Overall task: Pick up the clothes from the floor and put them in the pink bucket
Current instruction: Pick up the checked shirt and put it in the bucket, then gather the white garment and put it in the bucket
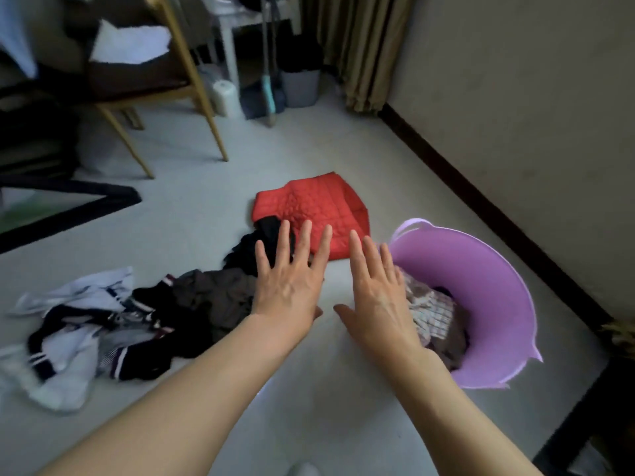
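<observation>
A: Hands first, quick.

B: 2 hands out in front, palms down, fingers spread flat. Left hand [287, 286] released, grasping nothing. Right hand [374, 297] the same, empty. Both hang over the floor [192, 214] between the clothes and the bucket.

A: Why there?

B: My guess: between grabs, reaching for the next piece. The red quilted jacket [319, 204] lies just past the fingertips, so it looks like the next target.

A: Bucket?

B: 1 pink bucket [481, 269], at the right, by the wall, close to the right wrist. Handy spot for short drops. It already holds some clothes, a checked shirt [434, 312] on top.

A: What's left on the floor?

B: 1 red jacket, a black garment [266, 235] touching its near edge, a brown garment [220, 293] beside the left hand, then a tangled pile of white and dark striped clothes [79, 334] further left. Pile count: cannot tell, too bunched.

A: Progress?

B: Partway, most still down.
</observation>
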